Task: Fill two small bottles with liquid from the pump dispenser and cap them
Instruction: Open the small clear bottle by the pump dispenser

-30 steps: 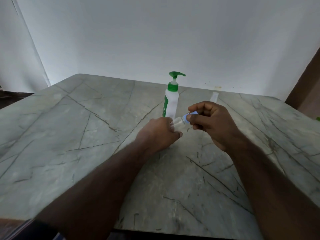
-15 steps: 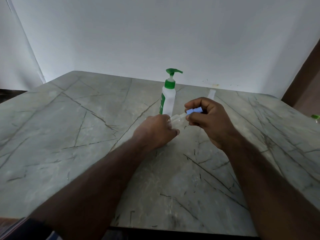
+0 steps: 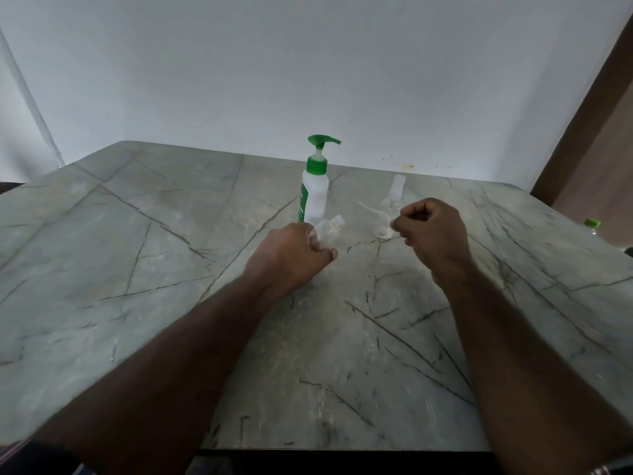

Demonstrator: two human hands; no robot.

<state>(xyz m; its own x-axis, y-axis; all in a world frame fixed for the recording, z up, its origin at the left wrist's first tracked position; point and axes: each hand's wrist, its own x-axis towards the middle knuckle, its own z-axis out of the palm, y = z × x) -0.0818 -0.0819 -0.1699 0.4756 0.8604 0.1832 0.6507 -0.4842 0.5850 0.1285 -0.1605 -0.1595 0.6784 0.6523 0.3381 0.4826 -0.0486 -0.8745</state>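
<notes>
The left hand point(image 3: 291, 252) curls its fingers around a small clear bottle point(image 3: 329, 229), tilted, uncapped, just in front of the pump dispenser point(image 3: 314, 197) on the desk point(image 3: 137, 269). The right hand point(image 3: 433, 231) is fisted; whether it holds anything is unclear. A second clear bottle point(image 3: 395, 192) behind it is blurred.

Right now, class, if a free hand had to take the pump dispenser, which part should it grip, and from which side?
Grip the white body of the pump dispenser, below the green collar, coming from its right side. It stands upright, and the left hand with its small clear bottle crowds the near side. The spout overhangs on top, so likely avoid grabbing there.
</notes>
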